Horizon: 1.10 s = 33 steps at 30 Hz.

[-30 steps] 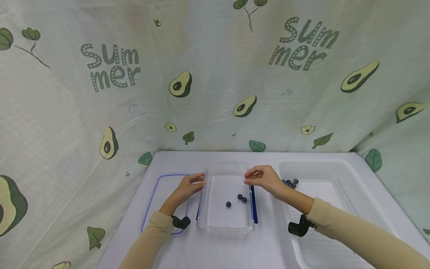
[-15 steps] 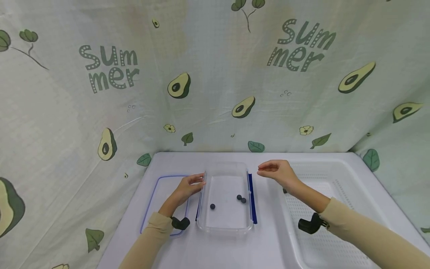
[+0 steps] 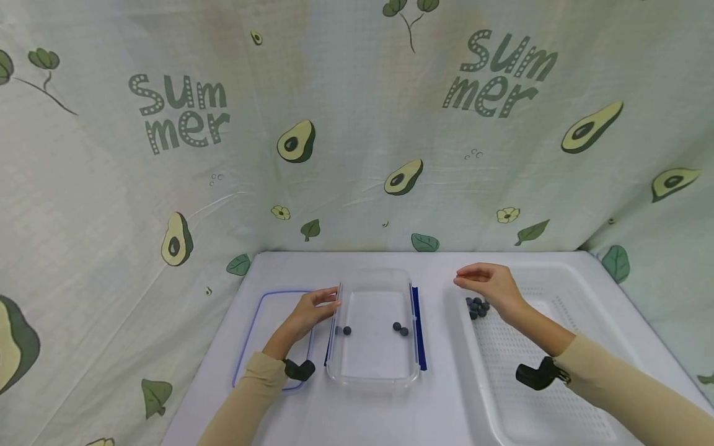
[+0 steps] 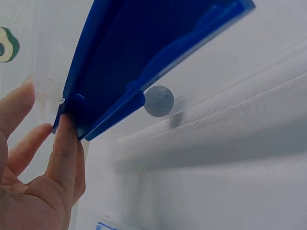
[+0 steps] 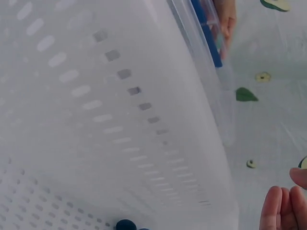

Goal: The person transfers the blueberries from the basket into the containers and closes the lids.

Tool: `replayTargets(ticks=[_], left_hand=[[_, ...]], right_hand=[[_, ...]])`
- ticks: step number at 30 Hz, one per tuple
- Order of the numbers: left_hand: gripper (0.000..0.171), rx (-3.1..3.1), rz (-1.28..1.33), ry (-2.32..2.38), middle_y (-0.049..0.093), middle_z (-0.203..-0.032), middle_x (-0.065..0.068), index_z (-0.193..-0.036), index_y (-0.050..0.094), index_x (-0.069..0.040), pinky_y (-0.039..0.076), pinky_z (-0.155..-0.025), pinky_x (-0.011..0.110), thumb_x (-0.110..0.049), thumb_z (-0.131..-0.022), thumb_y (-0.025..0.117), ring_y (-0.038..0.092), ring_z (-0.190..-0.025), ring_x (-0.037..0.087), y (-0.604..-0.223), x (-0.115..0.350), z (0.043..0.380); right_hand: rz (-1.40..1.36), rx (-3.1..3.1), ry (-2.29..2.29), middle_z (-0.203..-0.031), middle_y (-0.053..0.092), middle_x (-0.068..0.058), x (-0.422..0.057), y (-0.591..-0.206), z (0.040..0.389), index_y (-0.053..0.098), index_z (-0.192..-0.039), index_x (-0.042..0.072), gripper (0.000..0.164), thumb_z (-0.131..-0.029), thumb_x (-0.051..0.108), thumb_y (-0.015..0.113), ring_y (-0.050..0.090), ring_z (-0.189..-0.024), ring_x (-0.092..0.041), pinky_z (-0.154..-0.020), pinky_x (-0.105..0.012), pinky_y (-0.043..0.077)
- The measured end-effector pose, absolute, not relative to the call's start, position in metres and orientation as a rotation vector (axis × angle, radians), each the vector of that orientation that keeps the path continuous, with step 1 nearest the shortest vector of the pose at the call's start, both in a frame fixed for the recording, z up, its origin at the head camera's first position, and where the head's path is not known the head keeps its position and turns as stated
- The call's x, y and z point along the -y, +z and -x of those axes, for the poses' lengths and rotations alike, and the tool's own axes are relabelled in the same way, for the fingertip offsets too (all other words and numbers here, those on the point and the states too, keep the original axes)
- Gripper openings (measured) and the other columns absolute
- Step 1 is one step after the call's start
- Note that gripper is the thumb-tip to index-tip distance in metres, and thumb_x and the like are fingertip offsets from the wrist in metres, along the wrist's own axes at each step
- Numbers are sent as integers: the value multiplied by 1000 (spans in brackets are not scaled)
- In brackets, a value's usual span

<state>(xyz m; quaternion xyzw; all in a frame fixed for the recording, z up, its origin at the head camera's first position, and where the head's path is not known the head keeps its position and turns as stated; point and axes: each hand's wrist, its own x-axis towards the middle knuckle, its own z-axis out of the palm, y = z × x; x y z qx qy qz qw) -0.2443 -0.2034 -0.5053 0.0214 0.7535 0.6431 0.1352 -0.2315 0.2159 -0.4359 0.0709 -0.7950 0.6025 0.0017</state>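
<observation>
A clear plastic container (image 3: 374, 379) stands in the middle of the table with a few blueberries on its floor: a pair (image 3: 400, 329) to the right and one blueberry (image 3: 347, 331) by the left wall. My left hand (image 3: 310, 313) rests against the container's left side. In the left wrist view its fingers touch the hanging blue latch flap (image 4: 124, 52), beyond which a berry (image 4: 159, 101) shows through the wall. Over the white basket's far left corner hovers my right hand (image 3: 491, 286), thumb near its fingertips, nothing visible between them. Several blueberries (image 3: 477, 308) lie below it in the basket (image 3: 519, 371).
A clear lid with a blue seal (image 3: 258, 322) lies on the table left of the container, partly beneath my left forearm. Another blue latch flap (image 3: 419, 328) hangs along the container's right side. A printed curtain (image 3: 346, 124) closes off the table's back edge.
My right hand has moved right, from the container's right rim to over the basket. One blueberry has rolled left across the container to its left wall. My left hand stays put.
</observation>
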Motion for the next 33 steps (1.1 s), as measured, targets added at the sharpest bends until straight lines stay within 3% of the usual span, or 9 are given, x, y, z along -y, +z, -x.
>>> replayTargets(ticks=[11,20,33], left_hand=[[54,-2218,-47,1832,54,-138,25,-142,53,0,52,-97,34,-11,-94,72,58,-120,28,-507,204,245],[54,-2212,-60,1848,53,-137,27,-142,52,1,53,-96,33,-11,-93,72,58,-118,27,-507,205,244],[54,-2237,-54,1846,56,-134,24,-141,54,1,53,-96,34,-11,-92,73,58,-118,28,-507,204,244]], right_hand=[[-85,2475,1765,-92,74,-1,-246,-460,233,64,-114,-17,41,-88,12,78,66,-80,2,-72,-15,55],[-17,2437,1628,-95,72,-22,-263,-483,237,65,-109,-18,35,-86,5,78,62,-74,6,-67,-10,52],[176,2533,1344,-95,71,-23,-274,-516,242,69,-103,-11,33,-84,13,82,57,-70,4,-59,-10,48]])
